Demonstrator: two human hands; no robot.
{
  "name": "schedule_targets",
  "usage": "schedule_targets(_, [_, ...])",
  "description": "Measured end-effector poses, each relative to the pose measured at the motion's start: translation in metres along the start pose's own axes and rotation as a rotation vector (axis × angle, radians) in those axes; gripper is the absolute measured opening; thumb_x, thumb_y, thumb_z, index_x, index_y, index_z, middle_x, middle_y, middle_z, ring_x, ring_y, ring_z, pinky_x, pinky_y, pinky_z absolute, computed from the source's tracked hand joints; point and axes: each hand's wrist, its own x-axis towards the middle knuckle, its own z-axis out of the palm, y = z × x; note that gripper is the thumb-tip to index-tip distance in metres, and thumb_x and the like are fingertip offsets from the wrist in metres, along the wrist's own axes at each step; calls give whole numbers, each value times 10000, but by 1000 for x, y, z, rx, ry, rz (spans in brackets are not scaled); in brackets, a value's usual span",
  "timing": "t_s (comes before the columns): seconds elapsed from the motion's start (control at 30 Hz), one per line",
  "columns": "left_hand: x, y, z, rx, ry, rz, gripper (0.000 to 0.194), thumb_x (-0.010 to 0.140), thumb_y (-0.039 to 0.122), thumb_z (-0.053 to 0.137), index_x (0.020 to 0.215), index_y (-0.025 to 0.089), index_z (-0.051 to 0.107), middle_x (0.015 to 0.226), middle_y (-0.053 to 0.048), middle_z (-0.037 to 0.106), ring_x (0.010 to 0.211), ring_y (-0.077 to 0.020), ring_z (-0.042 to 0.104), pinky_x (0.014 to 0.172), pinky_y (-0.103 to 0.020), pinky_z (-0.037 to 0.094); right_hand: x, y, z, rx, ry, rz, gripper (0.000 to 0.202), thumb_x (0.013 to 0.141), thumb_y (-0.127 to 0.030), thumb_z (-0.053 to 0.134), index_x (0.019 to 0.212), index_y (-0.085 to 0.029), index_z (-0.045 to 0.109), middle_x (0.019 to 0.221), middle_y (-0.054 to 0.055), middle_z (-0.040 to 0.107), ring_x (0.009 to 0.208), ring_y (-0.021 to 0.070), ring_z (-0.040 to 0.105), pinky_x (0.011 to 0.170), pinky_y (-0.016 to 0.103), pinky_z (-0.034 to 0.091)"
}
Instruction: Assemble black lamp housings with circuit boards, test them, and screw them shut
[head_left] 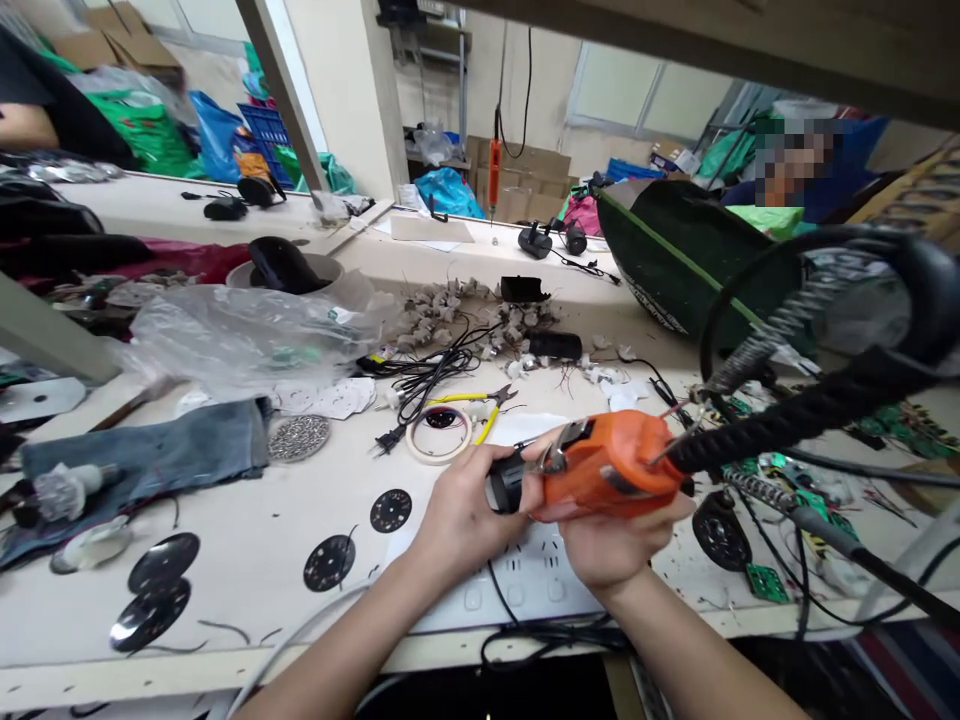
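My right hand (pixel 615 550) is wrapped round an orange electric screwdriver (pixel 607 465), tilted so its nose points left. A thick black cable with a spring runs from its back end to the upper right. At the nose, my left hand (pixel 469 500) grips a black rounded part (pixel 507 482), its fingers closed about it. The contact between the screwdriver's tip and the part is hidden. Below both hands lies a white power strip (pixel 551 575) with several sockets. Just beyond my left hand are a roll of tape (pixel 411 440) and yellow-handled cutters (pixel 491 412).
Several black discs (pixel 330 562) lie at left, near a dish of screws (pixel 298 438) and a denim cloth (pixel 150 465). Small white parts (pixel 442 305) are heaped behind. Green circuit boards (pixel 766 582) and cables crowd the right. A second screwdriver (pixel 493 172) hangs at the back.
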Motion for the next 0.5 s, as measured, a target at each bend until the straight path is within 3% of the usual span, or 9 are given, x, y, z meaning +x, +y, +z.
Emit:
schedule_targets(0.13, [2, 7, -2, 28, -23, -26, 200, 661, 244, 657, 840, 205, 574, 791, -12, 633, 757, -194, 610, 717, -312, 475, -3, 6, 2, 81, -128, -98, 615, 699, -829, 518, 690, -225, 635, 441, -28, 436, 419, 196, 529, 478, 351, 506])
schedule_targets(0.27, [-1, 1, 3, 58, -39, 32, 300, 657, 265, 675, 925, 207, 553, 917, -38, 635, 878, -221, 610, 768, -324, 474, 0, -4, 0, 114, -102, -153, 593, 746, -790, 495, 769, -223, 667, 492, -10, 525, 364, 170, 483, 431, 336, 478])
schedule_targets(0.4, [-4, -2, 6, 81, -98, -18, 474, 639, 246, 686, 1073, 201, 501, 1032, -71, 621, 944, -247, 604, 807, -356, 476, 23, -24, -25, -13, 164, -263, 842, 693, -923, 230, 815, -201, 645, 564, 21, 561, 387, 175, 501, 369, 301, 410])
schedule_targets(0.5, [-5, -1, 6, 80, -106, -44, 483, 653, 258, 680, 1092, 205, 485, 1069, -77, 616, 987, -258, 597, 846, -378, 468, 46, -29, -60, -412, 433, -365, 899, 694, -908, 38, 857, -207, 577, 626, 13, 555, 460, 171, 522, 441, 299, 422])
